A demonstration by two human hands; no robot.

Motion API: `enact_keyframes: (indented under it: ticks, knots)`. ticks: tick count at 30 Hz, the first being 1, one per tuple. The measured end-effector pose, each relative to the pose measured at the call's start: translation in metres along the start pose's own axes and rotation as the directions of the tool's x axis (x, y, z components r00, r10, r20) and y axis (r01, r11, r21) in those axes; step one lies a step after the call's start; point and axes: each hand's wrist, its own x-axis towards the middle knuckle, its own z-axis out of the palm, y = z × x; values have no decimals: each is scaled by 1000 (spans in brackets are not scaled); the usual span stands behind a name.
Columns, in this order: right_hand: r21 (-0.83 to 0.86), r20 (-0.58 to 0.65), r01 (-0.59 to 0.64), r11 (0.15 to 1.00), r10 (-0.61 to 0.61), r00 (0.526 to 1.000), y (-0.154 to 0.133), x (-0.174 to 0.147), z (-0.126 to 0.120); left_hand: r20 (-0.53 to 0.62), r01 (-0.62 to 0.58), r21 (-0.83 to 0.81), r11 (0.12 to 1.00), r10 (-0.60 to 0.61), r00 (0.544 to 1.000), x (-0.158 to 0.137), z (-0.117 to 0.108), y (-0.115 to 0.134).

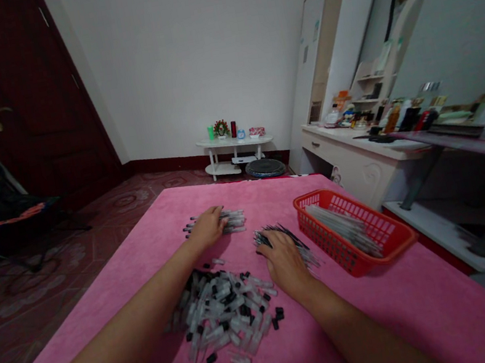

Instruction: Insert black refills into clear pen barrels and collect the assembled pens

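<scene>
Thin rods [305, 250] | under right fingers [276, 239] | beside red basket [329, 247]

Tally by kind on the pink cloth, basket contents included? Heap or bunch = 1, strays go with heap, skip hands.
Red basket: 1
Heap of clear and black pieces: 1
Stick bunches: 3 (at left hand, at right hand, in basket)
Total: 5
</scene>
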Motion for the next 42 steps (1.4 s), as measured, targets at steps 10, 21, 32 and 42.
enact_keyframes:
  ticks: [10,21,32,42]
  knots:
    - [55,-53,-3,998,6,999,3,-2,3,140,-51,270,961,13,990,18,8,-24]
    - [61,-85,0,998,6,996,8,-1,12,291,-224,553,802,66,955,-13,-9,-22]
    - [8,-82,-30,1000,30,996,6,-1,8,297,-253,588,768,85,951,-46,-23,-20]
    - [38,-86,26,999,-22,996,5,-2,5,320,-415,457,787,289,902,-54,-23,10]
